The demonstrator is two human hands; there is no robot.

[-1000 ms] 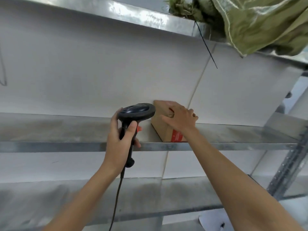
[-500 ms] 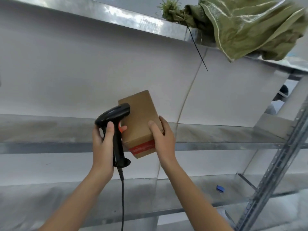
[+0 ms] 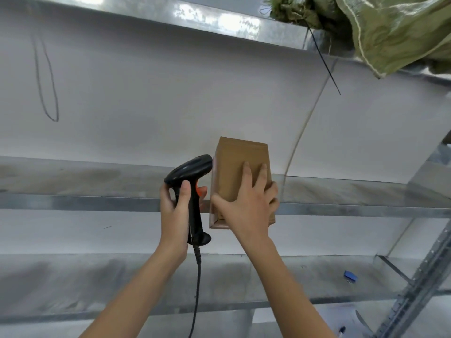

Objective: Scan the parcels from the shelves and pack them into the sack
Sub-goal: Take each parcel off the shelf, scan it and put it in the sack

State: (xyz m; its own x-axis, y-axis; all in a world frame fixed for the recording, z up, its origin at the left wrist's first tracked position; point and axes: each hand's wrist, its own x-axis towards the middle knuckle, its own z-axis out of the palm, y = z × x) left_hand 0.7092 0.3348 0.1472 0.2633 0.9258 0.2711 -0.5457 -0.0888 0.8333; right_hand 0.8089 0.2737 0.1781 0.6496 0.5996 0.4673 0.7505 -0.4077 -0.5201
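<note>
Head view: one camera, looking at the shelves.
Left hand: fingers wrapped round black pistol-grip barcode scanner.
Right hand: fingers spread, gripping plain brown cardboard parcel, lifted before the middle metal shelf's front edge.
Key relation: scanner's nose just left of the parcel's upright long side.
Sack: green woven sack, top shelf's right end.

Galvanised grey metal shelving unit spanning the frame, three tiers; crumpled olive-green woven sack on the top tier, upper right; small blue object on the lowest tier, lower right
</note>
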